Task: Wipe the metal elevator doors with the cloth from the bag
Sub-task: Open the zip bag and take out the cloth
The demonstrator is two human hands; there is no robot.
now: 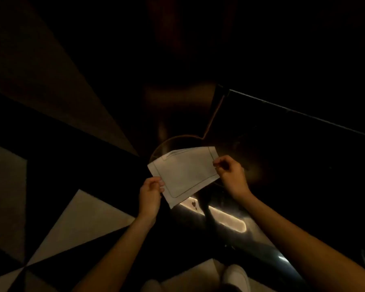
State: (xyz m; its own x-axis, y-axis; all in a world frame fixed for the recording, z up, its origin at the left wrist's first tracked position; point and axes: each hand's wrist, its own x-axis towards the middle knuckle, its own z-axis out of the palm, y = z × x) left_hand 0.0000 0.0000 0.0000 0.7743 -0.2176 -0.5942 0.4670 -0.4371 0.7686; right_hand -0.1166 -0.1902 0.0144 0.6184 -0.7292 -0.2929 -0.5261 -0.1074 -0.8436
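A flat white bag [183,172] with a thin dark outline printed near its edges is held up between both hands in the middle of the dim view. My left hand [151,196] pinches its lower left corner. My right hand [230,173] pinches its right edge. No cloth shows outside the bag. The metal elevator doors cannot be made out in the darkness; a dark glossy surface [303,144] fills the right side.
A round dark bin [173,144] stands just behind the bag. The floor has black and pale triangular tiles [89,218]. A shiny strip [226,220] on the floor reflects light below the bag. My white shoe [236,277] shows at the bottom.
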